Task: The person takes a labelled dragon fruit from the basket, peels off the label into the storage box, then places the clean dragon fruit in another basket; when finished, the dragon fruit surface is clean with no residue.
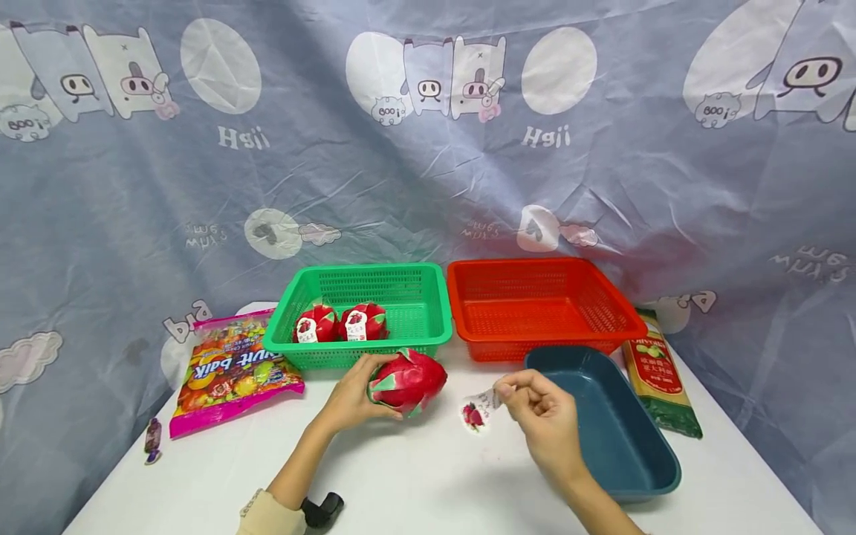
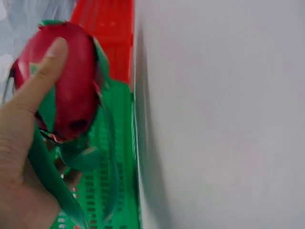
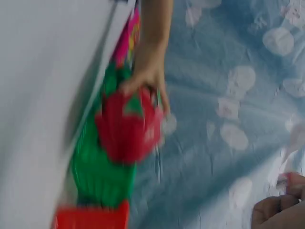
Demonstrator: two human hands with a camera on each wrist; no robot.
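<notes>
My left hand (image 1: 351, 399) grips a red dragon fruit (image 1: 420, 379) with green leaf tips, held just in front of the green basket (image 1: 409, 316). The thumb lies across the fruit (image 2: 78, 90) in the left wrist view. Between thumb and fingertips my right hand (image 1: 547, 423) pinches a clear sticker (image 1: 472, 417) printed with a dragon fruit picture. It hangs to the right of the fruit, apart from it. Two more dragon fruits (image 1: 317, 324) sit in the green basket, each bearing a white sticker. The right wrist view is blurred.
A red basket (image 1: 521, 349) stands right of the green one. In front of it is a dark blue tray (image 1: 618, 423), with a pasta packet (image 1: 658, 368) beside it. At left lie a pink candy bag (image 1: 234, 371) and a wrapped candy (image 1: 153, 440). A printed curtain (image 1: 428, 193) hangs behind.
</notes>
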